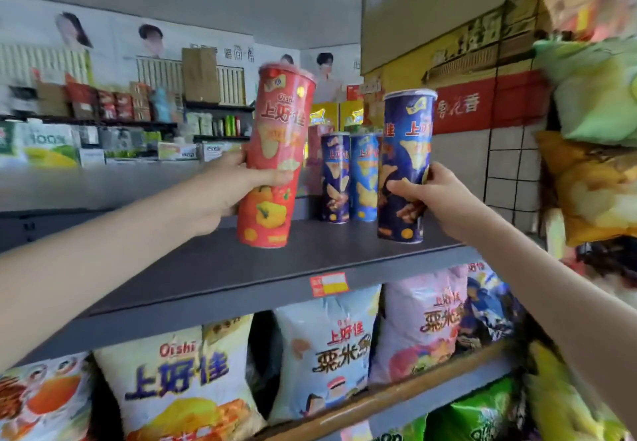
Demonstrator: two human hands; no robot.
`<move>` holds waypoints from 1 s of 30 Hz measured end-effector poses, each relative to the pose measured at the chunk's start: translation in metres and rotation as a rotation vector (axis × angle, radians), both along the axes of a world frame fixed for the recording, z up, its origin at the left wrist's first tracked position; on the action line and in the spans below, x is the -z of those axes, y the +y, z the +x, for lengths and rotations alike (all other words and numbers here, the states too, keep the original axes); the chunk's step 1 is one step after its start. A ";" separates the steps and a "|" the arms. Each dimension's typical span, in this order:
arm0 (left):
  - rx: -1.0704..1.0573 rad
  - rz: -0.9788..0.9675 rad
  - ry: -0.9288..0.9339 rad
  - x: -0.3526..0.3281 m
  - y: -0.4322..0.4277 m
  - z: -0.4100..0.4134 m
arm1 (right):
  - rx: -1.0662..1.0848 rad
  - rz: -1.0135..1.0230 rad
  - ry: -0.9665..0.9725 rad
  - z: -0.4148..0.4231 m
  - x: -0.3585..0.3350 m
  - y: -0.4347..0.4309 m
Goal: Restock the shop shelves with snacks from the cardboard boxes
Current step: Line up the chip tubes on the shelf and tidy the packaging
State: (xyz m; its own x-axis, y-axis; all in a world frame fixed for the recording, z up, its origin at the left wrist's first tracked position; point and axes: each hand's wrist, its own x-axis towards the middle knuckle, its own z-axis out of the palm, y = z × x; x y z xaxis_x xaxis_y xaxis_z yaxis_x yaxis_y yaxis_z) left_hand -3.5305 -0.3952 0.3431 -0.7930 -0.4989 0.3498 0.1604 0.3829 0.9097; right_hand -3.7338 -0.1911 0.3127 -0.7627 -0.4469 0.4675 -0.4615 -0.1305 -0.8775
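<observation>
Canisters, shelf-bound: gripping the red can [275, 154] mid-body in the left hand [224, 185], top leaning right, base low at the shelf [241, 268]; clamping the upright blue can [405, 164] in the right hand [431, 192], nearer the two cans [348, 178] at the shelf's back.

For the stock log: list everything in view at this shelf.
Tall red cylindrical snack canister: one, red, tilted over shelf's left.
Tall dark blue cylindrical snack canister: one, navy, upright, shelf's right.
Blue snack canisters: two, dark and lighter blue, shelf's back.
Flat grey shelf board: one, grey, under canisters.
Red-and-yellow price label: one, shelf's front edge.
Plastic snack bags: several, mixed colours, lower shelf.
Brown cardboard box: one, brown, upper right.
Left hand: grips red canister.
Right hand: grips dark blue canister.
</observation>
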 end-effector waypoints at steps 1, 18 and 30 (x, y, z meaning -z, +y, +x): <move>-0.020 0.018 0.008 0.005 0.000 -0.015 | -0.037 0.018 0.001 -0.019 0.001 -0.008; -0.219 0.092 -0.058 0.023 -0.039 -0.133 | -0.422 0.236 0.044 -0.145 0.009 -0.082; -0.184 0.046 -0.123 0.038 -0.059 -0.158 | -0.520 0.218 0.073 -0.148 0.014 -0.098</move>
